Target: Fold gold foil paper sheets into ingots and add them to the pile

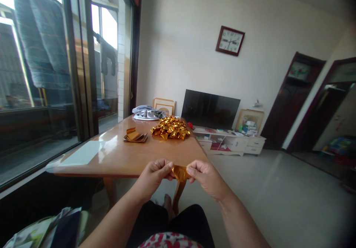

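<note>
While both hands [156,172] [204,175] pinch foil [180,173], the cabinet [236,144] holds something red [215,146].

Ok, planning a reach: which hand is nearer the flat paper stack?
Left: the left hand is this side of the paper stack, slightly right; the right hand, farther right.

Held foil piece [180,173]: I see it shiny gold and creased, spanning the short gap between the fingertips of the left hand [158,172] and right hand [202,170], in front of the table's [122,160] near edge; from here I can't make out its exact fold.
Foil heap [170,129]: I view a loose mound of glossy, angular gold pieces, on the tabletop toward the right edge.
Sheet stack [135,136]: I make out thin gold-brown layers, unevenly stacked, the top bent upward, lying left of the heap, near but apart.
</note>
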Tool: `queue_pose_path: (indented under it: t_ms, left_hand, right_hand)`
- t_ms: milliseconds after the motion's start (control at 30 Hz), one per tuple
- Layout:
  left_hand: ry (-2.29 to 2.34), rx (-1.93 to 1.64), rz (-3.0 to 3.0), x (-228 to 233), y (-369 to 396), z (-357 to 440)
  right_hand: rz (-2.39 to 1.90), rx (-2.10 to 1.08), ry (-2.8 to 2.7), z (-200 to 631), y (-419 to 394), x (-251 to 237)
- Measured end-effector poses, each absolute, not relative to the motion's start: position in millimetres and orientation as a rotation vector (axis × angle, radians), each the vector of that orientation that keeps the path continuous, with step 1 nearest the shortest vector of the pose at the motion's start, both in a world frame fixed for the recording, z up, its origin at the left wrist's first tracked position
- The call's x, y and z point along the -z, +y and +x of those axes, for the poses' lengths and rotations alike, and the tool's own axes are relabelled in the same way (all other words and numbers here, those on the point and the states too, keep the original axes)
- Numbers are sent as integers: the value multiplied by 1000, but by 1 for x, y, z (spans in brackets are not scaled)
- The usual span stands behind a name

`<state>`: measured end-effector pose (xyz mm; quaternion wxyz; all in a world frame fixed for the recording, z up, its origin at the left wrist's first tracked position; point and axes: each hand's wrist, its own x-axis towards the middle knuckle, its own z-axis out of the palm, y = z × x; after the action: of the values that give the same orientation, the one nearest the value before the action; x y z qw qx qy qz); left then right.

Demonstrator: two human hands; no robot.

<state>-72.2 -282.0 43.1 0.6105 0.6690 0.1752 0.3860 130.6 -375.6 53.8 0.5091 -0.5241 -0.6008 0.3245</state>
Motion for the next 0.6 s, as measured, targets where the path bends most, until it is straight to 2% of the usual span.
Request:
queue_pose_path:
  t_ms: [400, 600]
  left_hand:
    - [396, -859, 1563, -44, -276, -78]
    - [459, -881, 1625, -37, -272, -78]
  right_hand:
    - [-1139, -1017, -1439, 138, -380, -51]
    - [-1189, -972, -1397, 146, -379, -50]
